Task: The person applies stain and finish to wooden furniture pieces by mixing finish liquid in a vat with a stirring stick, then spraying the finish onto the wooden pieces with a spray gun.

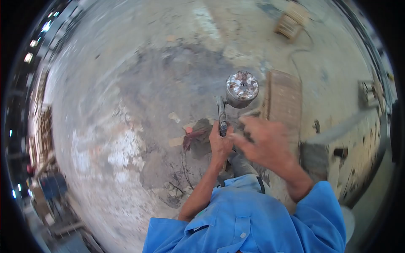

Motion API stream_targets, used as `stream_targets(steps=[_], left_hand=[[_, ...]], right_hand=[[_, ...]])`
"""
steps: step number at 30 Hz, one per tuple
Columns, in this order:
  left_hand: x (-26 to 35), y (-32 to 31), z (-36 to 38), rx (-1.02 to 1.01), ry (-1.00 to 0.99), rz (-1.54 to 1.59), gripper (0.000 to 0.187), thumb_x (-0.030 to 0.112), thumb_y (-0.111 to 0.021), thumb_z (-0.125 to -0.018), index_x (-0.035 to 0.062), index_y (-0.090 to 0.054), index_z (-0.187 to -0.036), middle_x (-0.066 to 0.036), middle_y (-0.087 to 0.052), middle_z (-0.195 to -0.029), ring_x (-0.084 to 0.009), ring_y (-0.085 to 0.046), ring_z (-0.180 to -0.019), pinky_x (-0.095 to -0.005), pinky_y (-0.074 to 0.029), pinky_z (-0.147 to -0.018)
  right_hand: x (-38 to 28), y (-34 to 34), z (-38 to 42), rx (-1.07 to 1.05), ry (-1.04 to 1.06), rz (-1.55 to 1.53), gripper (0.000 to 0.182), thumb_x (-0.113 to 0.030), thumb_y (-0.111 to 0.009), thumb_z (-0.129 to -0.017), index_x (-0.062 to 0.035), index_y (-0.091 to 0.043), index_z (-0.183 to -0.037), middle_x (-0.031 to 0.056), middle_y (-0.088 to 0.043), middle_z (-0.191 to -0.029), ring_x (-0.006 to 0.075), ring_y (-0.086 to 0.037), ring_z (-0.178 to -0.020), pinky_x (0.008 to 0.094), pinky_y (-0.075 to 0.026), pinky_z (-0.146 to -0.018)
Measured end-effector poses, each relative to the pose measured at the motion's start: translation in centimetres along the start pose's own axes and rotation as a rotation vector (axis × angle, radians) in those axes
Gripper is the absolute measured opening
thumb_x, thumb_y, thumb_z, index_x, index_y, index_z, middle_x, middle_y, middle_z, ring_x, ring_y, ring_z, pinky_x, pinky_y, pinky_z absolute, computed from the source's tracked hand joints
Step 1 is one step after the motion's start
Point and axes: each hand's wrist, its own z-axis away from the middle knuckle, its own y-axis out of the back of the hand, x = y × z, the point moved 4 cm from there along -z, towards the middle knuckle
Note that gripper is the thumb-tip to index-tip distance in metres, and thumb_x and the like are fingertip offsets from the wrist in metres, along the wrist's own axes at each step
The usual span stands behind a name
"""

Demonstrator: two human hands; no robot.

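A spray gun [222, 110] with a round metal cup [242, 101] points away from me over the floor. My left hand [220, 145] is wrapped round its handle. The cup's silvery top is mottled with reddish-brown smears. Just right of the handle, my right hand [270, 141] is slightly blurred. Its thumb and forefinger are apart and reach toward the back of the gun, with nothing visible held between them. Beneath my left hand, a dark cloth-like bundle [200, 143] with a reddish part lies on the floor.
A brown cardboard-like panel [284, 95] lies right of the cup. Farther off sits a box-like object [292, 21] with a cord trailing from it. At the right, a pale, worn bench-like surface [358, 139] carries a small dark cylinder [340, 153]. Stacked wood [42, 135] lines the left side.
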Motion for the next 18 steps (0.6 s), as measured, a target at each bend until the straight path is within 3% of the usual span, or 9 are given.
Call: stream_targets(steps=[3, 4, 7, 9, 12, 18], left_hand=[[2.4, -1.0, 3.0, -0.177, -0.013, -0.078, 0.013, 0.010, -0.064, -0.089, 0.0024, -0.060, -0.098, -0.004, -0.060, -0.083, -0.0120, -0.053, -0.075, -0.0285, -0.045, -0.070], [3.7, -1.5, 4.3, -0.224, -0.117, -0.057, 0.012, 0.009, -0.063, -0.089, 0.0017, -0.060, -0.097, -0.003, -0.058, -0.082, -0.0108, -0.051, -0.073, -0.0271, -0.043, -0.067], [4.5, -3.2, 8.5, -0.380, -0.195, -0.097, 0.012, 0.010, -0.065, -0.088, 0.0017, -0.059, -0.093, -0.003, -0.053, -0.071, -0.0104, -0.046, -0.065, -0.0287, -0.041, -0.059], [4.4, -4.2, 11.3, -0.508, -0.238, -0.142, 0.009, 0.008, -0.064, -0.088, 0.0020, -0.058, -0.091, -0.002, -0.050, -0.070, -0.0108, -0.043, -0.064, -0.0280, -0.039, -0.058], [3.4, -5.7, 15.0, -0.726, -0.324, -0.181, 0.009, 0.006, -0.064, -0.088, 0.0020, -0.056, -0.089, -0.001, -0.045, -0.069, -0.0116, -0.039, -0.063, -0.0275, -0.037, -0.057], [2.4, -9.0, 22.9, -1.107, -0.359, -0.238, 0.011, 0.006, -0.065, -0.086, 0.0012, -0.056, -0.089, -0.001, -0.045, -0.069, -0.0117, -0.039, -0.064, -0.0271, -0.038, -0.058]], right_hand=[[-1.0, 6.0, 3.9, 0.176, -0.025, 0.247, 0.046, -0.028, -0.076, -0.076, -0.0065, -0.061, -0.114, 0.0151, -0.062, -0.097, 0.0339, -0.064, -0.088, 0.0443, -0.051, -0.070], [-0.5, 7.7, 5.3, 0.212, -0.074, 0.356, 0.051, -0.025, -0.077, -0.075, -0.0086, -0.060, -0.120, 0.0153, -0.062, -0.106, 0.0320, -0.063, -0.096, 0.0426, -0.052, -0.073], [1.3, 9.3, 10.6, 0.008, -0.258, 0.401, 0.058, -0.026, -0.076, -0.075, -0.0124, -0.055, -0.126, 0.0160, -0.056, -0.115, 0.0338, -0.058, -0.106, 0.0418, -0.052, -0.078], [1.9, 10.4, 14.8, -0.046, -0.382, 0.379, 0.056, -0.027, -0.074, -0.075, -0.0137, -0.055, -0.125, 0.0167, -0.058, -0.104, 0.0362, -0.060, -0.099, 0.0441, -0.052, -0.076], [1.6, 10.7, 22.2, 0.023, -0.460, 0.401, 0.054, -0.027, -0.072, -0.075, -0.0124, -0.055, -0.124, 0.0188, -0.057, -0.097, 0.0370, -0.062, -0.091, 0.0455, -0.052, -0.072], [0.9, 9.4, 36.6, 0.085, -0.805, 0.309, 0.055, -0.027, -0.072, -0.070, -0.0103, -0.055, -0.119, 0.0222, -0.055, -0.089, 0.0374, -0.064, -0.076, 0.0450, -0.052, -0.060]])
